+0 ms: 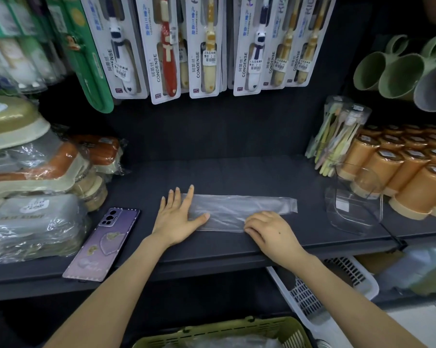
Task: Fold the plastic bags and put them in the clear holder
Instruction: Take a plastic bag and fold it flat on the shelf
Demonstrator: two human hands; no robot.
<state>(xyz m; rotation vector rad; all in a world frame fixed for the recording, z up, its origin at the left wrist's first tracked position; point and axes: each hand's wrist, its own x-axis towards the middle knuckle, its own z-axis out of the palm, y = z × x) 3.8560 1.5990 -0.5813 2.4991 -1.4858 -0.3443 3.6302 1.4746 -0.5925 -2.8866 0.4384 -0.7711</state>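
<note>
Mid-frame on the dark shop shelf, the spread left hand is pressing the plastic bag, the curled right hand pinching its edge.

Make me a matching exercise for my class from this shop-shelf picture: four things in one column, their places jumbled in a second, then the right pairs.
Things
1. plastic bag
2. phone
3. clear holder
4. green mugs

Places
A. hanging, upper right
B. flat, in the middle
C. lying face down, at left
D. standing at right, beside the orange cups

Pairs: 1-B, 2-C, 3-D, 4-A
</note>
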